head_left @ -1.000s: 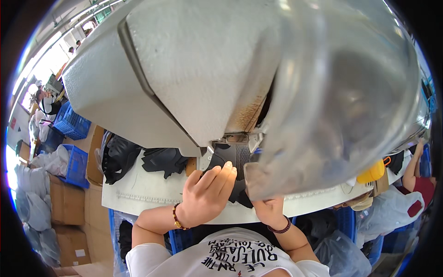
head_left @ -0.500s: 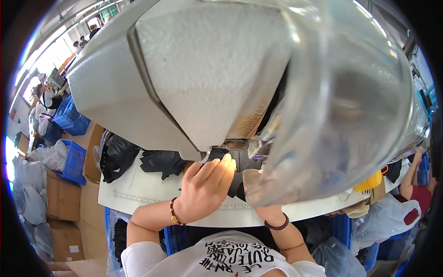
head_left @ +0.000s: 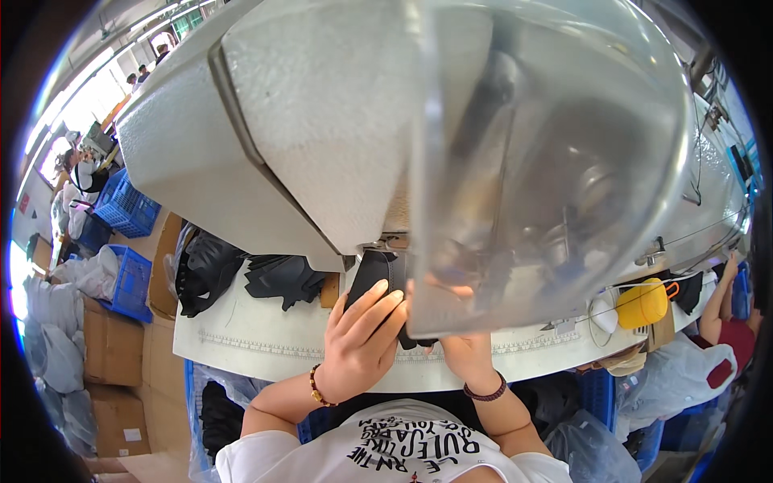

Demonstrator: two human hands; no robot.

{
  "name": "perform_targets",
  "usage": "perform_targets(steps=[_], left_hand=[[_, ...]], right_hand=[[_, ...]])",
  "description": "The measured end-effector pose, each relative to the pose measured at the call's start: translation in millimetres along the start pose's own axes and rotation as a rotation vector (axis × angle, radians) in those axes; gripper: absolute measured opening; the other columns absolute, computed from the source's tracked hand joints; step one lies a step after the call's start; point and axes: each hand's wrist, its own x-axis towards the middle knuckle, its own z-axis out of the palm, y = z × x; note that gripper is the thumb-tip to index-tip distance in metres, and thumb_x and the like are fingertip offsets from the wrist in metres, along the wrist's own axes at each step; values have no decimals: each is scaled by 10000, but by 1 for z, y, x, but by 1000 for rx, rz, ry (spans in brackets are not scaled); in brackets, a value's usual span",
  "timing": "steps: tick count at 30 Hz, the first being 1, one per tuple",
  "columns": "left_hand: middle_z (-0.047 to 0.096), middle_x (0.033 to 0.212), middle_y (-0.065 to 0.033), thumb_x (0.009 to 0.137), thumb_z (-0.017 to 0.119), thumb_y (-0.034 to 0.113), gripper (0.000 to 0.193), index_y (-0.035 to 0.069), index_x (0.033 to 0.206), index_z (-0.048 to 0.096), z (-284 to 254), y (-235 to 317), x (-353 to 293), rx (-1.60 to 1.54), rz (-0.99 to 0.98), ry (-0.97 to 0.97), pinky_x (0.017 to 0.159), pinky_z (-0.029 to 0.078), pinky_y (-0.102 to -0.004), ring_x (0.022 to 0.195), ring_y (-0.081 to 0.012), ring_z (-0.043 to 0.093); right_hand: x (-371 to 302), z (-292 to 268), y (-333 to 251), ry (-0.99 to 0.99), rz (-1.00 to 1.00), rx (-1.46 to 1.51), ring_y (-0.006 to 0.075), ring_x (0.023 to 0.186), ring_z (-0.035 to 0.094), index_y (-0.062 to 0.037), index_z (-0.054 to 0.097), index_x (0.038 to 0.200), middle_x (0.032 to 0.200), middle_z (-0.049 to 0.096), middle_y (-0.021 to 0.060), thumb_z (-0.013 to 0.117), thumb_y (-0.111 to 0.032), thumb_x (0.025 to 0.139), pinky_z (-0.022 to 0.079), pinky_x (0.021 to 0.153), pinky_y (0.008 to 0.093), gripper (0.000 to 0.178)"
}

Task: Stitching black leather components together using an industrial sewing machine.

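Here the black piece (head_left: 373, 272) is seen over the counter (head_left: 233, 318), its far end brought up to the lower edge of the pale machine head (head_left: 314, 121). Its near part is covered by the left hand (head_left: 361, 342), open, fingers stretched and, it seems, pressed flat. To the right, the fingers of the right hand (head_left: 467, 354) are blurred behind the clear shield (head_left: 555, 201); whether anything is gripped there cannot be told. Even, light pressure from the 2 hands is best given, the piece kept unpuckered, fingertips kept near of the machine head.
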Motion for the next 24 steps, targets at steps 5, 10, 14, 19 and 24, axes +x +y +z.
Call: perform_targets(steps=[5,10,14,19,24], left_hand=[[612,956,-102,622,630,-9,258,20,878,642,1,0,-1,143,120,-67,698,428,-353,996,-268,594],[586,946,-112,591,613,26,266,6,856,633,4,-2,-2,118,155,-46,810,433,-447,1004,-291,577],[581,966,-115,584,594,49,275,3,853,630,5,-2,-1,122,166,-46,847,429,-463,1019,-285,568],[584,1014,-115,596,578,57,302,-2,887,630,3,-1,-1,153,156,-82,844,425,-455,1024,-277,560],[580,1047,-109,613,567,57,354,-18,954,629,1,0,0,179,146,-128,834,419,-438,1016,-268,559]], right_hand=[[-4,-5,10,13,-20,-34,99,692,617,41,412,1139,913,628,128,535,-10,875,510,518,198,296],[-3,-8,10,-6,15,-71,96,694,616,28,438,1074,880,631,115,556,-11,865,512,523,195,244],[-4,-7,8,-1,-16,-63,83,670,605,4,465,1019,852,622,101,561,-3,859,510,517,194,186],[-4,-5,5,2,8,-91,78,654,593,-3,476,985,831,615,93,553,15,857,510,515,198,151],[-7,-7,8,-2,9,-123,100,663,606,3,477,973,836,616,111,525,42,858,522,521,214,131]])
